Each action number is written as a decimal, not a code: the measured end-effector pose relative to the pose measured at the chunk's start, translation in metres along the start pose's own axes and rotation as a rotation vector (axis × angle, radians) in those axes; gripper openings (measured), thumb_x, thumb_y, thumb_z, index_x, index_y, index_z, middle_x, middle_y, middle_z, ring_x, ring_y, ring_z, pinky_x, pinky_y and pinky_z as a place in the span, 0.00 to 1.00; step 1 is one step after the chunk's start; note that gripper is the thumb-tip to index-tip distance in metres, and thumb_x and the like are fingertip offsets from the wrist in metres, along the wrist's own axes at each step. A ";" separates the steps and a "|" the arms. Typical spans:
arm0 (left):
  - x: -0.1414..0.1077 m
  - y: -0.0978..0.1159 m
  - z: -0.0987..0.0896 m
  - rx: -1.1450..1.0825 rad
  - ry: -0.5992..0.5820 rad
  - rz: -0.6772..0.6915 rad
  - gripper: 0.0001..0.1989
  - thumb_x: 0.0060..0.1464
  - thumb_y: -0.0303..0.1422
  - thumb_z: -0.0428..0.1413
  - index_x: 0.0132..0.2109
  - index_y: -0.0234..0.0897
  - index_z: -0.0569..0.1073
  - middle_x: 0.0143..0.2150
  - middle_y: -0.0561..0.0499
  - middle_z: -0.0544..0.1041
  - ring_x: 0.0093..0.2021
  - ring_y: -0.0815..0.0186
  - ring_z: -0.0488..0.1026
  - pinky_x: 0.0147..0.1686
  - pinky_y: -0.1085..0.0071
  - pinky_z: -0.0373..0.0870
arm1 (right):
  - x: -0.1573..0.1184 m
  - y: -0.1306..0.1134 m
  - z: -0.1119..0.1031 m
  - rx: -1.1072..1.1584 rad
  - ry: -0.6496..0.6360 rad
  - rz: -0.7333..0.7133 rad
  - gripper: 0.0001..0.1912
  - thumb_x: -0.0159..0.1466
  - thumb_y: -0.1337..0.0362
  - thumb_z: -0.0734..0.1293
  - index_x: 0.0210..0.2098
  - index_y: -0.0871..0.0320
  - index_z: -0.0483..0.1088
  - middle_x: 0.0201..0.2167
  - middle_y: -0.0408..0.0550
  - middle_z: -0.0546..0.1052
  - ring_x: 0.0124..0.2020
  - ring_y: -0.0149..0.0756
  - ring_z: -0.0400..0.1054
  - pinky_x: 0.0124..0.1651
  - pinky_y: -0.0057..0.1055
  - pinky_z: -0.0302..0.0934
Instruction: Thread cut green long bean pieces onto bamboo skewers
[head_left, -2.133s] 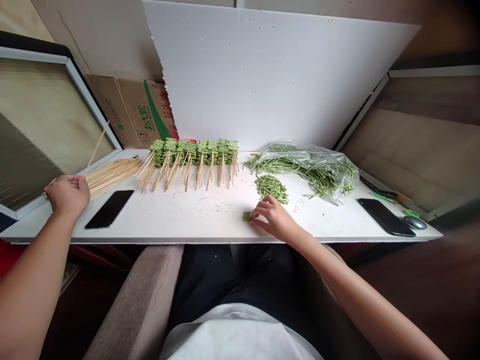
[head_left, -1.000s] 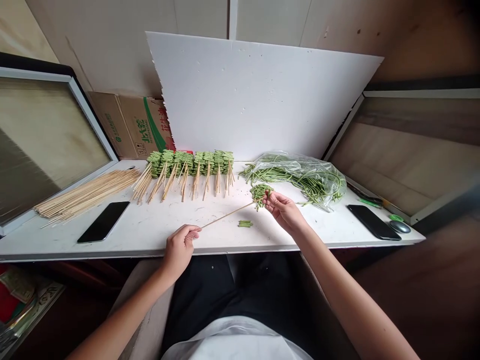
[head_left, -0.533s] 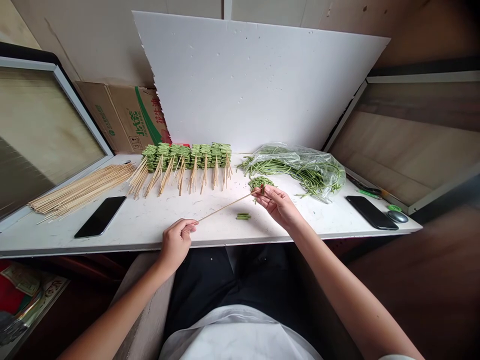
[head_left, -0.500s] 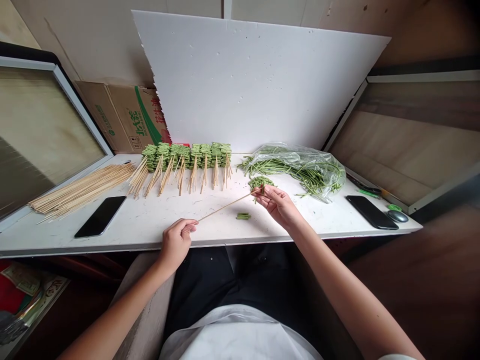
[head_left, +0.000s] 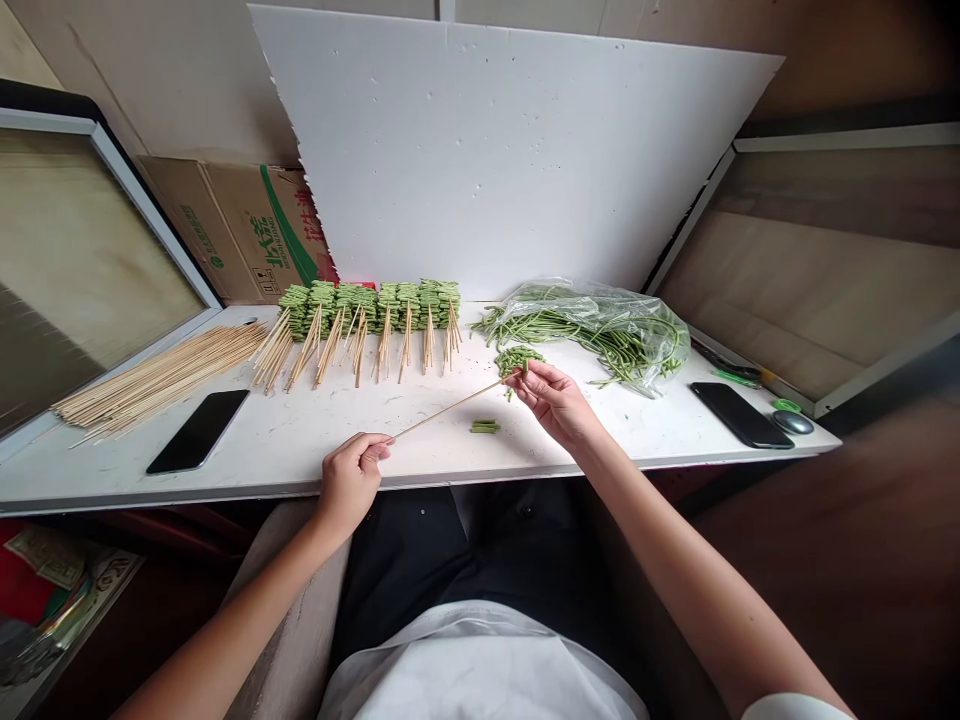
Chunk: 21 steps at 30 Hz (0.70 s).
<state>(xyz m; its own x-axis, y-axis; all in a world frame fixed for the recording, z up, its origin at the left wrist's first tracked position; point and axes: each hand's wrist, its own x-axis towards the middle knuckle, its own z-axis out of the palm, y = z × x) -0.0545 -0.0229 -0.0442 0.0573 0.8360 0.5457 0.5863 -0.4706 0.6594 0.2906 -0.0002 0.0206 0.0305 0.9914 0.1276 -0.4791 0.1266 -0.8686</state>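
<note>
A thin, pale skewer [head_left: 454,407] slants from 8 to 2 o'clock over the worktop [head_left: 292,435], left hand [head_left: 351,480] clenched round its lower end, right hand [head_left: 553,400] pinching a green bean piece [head_left: 526,368] by its tip.

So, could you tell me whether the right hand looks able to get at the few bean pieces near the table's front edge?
Probably yes: the bean pieces lie close to the right hand with nothing apparent between, though it is holding a green piece at the skewer.
</note>
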 end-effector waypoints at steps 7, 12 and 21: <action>-0.001 -0.001 0.001 0.005 0.000 -0.013 0.13 0.65 0.32 0.51 0.40 0.39 0.82 0.34 0.50 0.84 0.35 0.61 0.81 0.39 0.67 0.77 | 0.000 0.000 0.000 0.006 0.000 0.024 0.18 0.52 0.60 0.85 0.40 0.51 0.82 0.41 0.44 0.84 0.47 0.40 0.80 0.48 0.33 0.74; 0.000 -0.002 0.001 0.009 0.001 -0.015 0.14 0.65 0.32 0.51 0.40 0.39 0.82 0.34 0.50 0.83 0.35 0.61 0.81 0.39 0.67 0.77 | 0.001 0.000 -0.002 -0.018 0.009 0.024 0.18 0.52 0.60 0.85 0.40 0.51 0.83 0.42 0.45 0.85 0.48 0.41 0.80 0.51 0.34 0.74; -0.002 -0.004 0.000 0.010 -0.001 -0.021 0.14 0.66 0.32 0.51 0.40 0.38 0.82 0.34 0.50 0.83 0.36 0.61 0.81 0.40 0.67 0.77 | 0.000 -0.001 -0.001 -0.054 0.007 0.026 0.16 0.53 0.60 0.84 0.40 0.52 0.84 0.42 0.45 0.85 0.50 0.43 0.79 0.55 0.38 0.75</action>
<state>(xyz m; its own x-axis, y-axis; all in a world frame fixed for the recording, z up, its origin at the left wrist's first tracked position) -0.0565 -0.0227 -0.0479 0.0454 0.8460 0.5312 0.5955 -0.4498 0.6656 0.2918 -0.0004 0.0212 0.0247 0.9945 0.1016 -0.4319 0.1022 -0.8961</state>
